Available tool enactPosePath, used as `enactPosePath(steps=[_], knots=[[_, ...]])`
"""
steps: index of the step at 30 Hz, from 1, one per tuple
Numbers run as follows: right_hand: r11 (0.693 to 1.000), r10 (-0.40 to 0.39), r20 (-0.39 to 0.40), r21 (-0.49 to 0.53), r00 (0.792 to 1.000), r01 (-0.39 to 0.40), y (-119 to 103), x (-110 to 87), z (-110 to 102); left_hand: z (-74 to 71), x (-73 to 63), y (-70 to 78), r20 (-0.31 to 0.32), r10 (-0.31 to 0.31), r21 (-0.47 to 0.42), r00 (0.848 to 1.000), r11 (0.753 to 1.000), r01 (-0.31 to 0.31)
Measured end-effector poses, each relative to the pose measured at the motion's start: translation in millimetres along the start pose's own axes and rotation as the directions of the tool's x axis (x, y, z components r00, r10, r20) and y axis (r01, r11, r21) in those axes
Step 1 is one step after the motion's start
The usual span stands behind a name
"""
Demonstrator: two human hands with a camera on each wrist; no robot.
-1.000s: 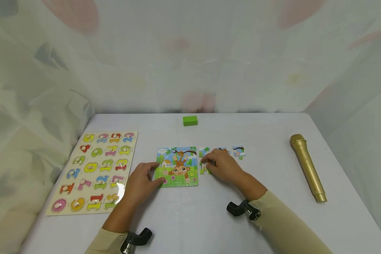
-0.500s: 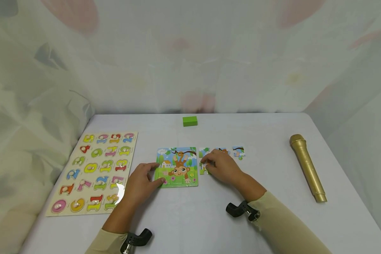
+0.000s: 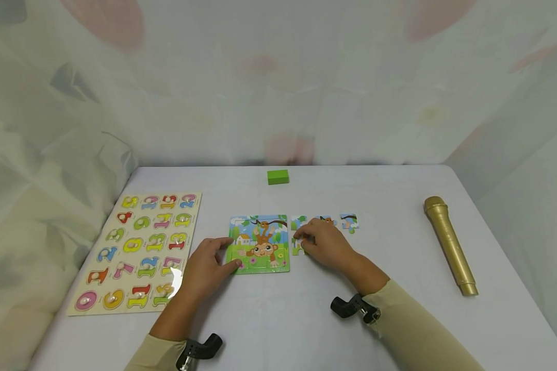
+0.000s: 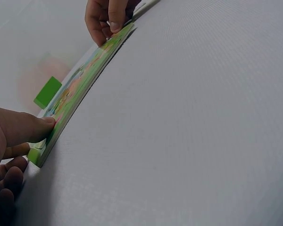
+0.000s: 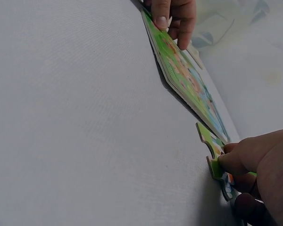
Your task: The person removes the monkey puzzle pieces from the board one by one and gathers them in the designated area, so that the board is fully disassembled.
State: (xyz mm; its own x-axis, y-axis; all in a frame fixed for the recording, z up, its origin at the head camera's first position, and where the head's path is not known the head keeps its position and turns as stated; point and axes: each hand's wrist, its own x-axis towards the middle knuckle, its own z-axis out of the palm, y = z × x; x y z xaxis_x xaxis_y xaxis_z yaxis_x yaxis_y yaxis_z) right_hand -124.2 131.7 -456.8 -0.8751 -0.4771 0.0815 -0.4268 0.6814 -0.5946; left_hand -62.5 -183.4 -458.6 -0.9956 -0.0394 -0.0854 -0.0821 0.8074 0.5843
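A square monkey jigsaw puzzle (image 3: 263, 250) lies flat on the white table. My left hand (image 3: 208, 265) grips its left edge, the thumb on top near the lower corner and the index finger higher along the side. Just right of the puzzle, my right hand (image 3: 328, 245) holds a loose green puzzle piece (image 3: 298, 248) between thumb and fingers, low at the table. Other puzzle pieces lie around that hand, among them a blue-and-green piece (image 3: 298, 221) and a piece with a branch (image 3: 349, 221). The right hand partly hides some of them.
A wooden number board (image 3: 136, 252) with knobbed numerals lies at the left. A green block (image 3: 278, 177) sits near the far edge. At the right lies a gold microphone (image 3: 451, 247). Patterned curtain cloth (image 3: 278, 82) hangs behind the table.
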Motion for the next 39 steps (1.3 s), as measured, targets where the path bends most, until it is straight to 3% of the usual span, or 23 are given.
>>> enactPosePath(steps=[22, 27, 32, 39], knots=[[0.998, 0.051, -0.022, 0.038, 0.998, -0.050, 2, -1.2, 1, 0.2, -1.1, 0.7, -0.004, 0.002, 0.012, 1.000, 1.000, -0.002], [0.994, 0.039, -0.030, 0.099, 0.999, -0.036, 3, -0.5, -3, -1.8, -1.0, -0.2, 0.007, 0.016, 0.008, 1.000, 1.000, -0.016], [0.981, 0.059, 0.025, 0.185, 0.998, -0.063, 2, 3.5, -11, -4.4, -0.3, -2.2, 0.022, 0.016, -0.001, 1.000, 1.000, -0.016], [0.974, 0.049, 0.121, 0.216, 0.991, -0.075, -3, 12.9, -17, -5.6, 2.6, -1.8, 0.027, 0.030, -0.010, 0.999, 0.999, -0.030]])
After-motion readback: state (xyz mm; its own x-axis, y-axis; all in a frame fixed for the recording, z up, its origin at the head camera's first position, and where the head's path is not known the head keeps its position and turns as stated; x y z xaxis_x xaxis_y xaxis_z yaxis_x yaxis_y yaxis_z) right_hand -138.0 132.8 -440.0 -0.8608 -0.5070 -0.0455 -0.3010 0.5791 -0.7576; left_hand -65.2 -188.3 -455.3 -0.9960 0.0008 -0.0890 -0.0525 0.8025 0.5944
